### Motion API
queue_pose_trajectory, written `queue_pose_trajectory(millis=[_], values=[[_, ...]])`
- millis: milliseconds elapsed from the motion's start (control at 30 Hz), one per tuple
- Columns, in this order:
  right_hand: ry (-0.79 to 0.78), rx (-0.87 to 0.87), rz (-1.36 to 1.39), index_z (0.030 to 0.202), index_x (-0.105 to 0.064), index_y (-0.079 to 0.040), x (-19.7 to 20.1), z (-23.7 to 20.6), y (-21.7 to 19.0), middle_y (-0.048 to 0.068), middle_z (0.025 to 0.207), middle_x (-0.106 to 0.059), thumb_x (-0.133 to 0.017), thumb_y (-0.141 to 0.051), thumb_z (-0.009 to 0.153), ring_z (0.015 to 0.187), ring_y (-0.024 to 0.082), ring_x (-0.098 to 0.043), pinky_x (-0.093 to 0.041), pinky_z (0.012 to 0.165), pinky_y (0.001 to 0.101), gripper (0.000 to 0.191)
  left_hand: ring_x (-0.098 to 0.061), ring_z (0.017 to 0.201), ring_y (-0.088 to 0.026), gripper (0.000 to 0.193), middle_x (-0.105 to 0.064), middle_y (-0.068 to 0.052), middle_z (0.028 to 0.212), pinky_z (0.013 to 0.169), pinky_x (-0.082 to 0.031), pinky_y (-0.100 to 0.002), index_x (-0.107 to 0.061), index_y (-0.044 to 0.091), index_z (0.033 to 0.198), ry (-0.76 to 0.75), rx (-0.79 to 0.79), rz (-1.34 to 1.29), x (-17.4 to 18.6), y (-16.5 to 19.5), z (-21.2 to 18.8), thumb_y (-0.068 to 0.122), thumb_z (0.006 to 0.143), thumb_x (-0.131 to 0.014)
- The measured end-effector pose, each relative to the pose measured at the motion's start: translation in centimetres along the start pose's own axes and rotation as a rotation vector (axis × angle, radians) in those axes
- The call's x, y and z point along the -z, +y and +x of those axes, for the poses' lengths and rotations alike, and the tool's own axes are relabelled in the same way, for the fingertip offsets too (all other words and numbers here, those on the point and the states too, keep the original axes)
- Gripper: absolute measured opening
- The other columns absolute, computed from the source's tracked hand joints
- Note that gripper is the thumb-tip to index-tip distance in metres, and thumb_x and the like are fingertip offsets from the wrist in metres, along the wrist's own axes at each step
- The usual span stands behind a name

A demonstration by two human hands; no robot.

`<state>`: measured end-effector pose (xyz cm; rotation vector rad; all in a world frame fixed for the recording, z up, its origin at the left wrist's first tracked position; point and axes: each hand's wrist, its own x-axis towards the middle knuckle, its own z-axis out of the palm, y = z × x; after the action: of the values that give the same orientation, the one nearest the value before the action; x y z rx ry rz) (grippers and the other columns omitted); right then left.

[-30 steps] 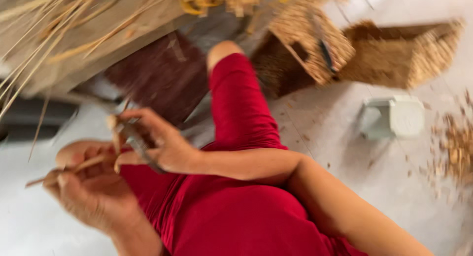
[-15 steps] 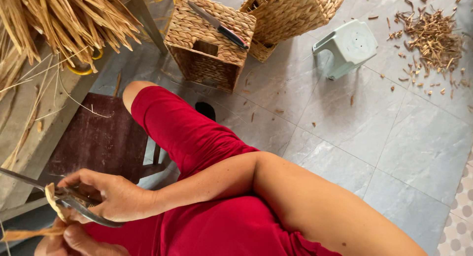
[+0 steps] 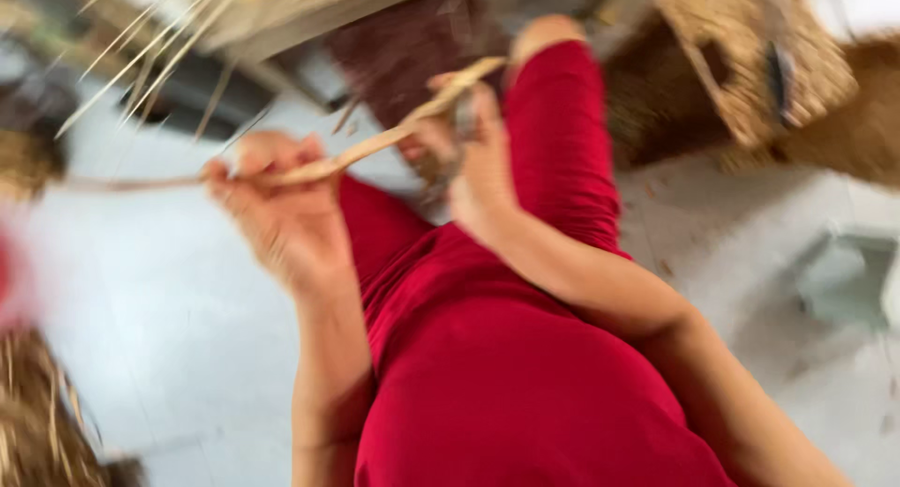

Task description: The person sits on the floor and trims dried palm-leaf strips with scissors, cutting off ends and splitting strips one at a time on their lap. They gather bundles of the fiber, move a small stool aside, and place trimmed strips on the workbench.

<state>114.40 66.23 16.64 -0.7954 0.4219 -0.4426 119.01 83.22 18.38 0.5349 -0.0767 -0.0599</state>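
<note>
Likely weaving workshop: woven baskets, straw.

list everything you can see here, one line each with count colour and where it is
long flat dried reed strip: one, tan, stretched between both hands
woven straw baskets: at least two, golden brown, top right on the floor
small plastic stool: one, pale green, right side, blurred
dark brown wooden panel: one, top centre behind the knee
loose dried reed stalks: many, pale tan, top left
straw pile: one, brown, bottom left
tiled floor: pale grey
red trousers: one, centre
left hand: gripping the strip
right hand: gripping the strip, with something dark, too blurred to tell
</note>
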Motion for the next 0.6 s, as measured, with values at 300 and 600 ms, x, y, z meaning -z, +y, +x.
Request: queue_pose_trajectory(millis=[300, 600], values=[[-0.129, 0.014, 0.149, 0.134, -0.048, -0.007, -1.5, 2.4, -1.3, 0.014, 0.099, -0.065, -0.063, 0.009, 0.096, 0.085, 0.028, -0.068, -0.06, 0.076, 0.0426, 0.044, -0.072, 0.096, -0.012, 0.022, -0.07, 0.007, 0.111, 0.114, -0.048, -0.048, -0.06, 0.025, 0.132, 0.05, -0.119, -0.36, 4.2, 9.6, 3.7, 0.031, 0.112, -0.054], [-0.063, 0.095, 0.082, 0.135, -0.052, -0.006, 1.0, 4.3, -2.2, 0.012, 0.101, -0.066, -0.067, 0.008, 0.095, 0.085, 0.027, -0.068, -0.061, 0.075, 0.0429, 0.045, -0.07, 0.087, -0.009, 0.021, -0.072, 0.006, 0.105, 0.114, -0.049, -0.04, -0.06, 0.026, 0.136, -0.036, -0.315, -0.389, 12.2, 17.3, 4.1, 0.026, 0.12, -0.047]])
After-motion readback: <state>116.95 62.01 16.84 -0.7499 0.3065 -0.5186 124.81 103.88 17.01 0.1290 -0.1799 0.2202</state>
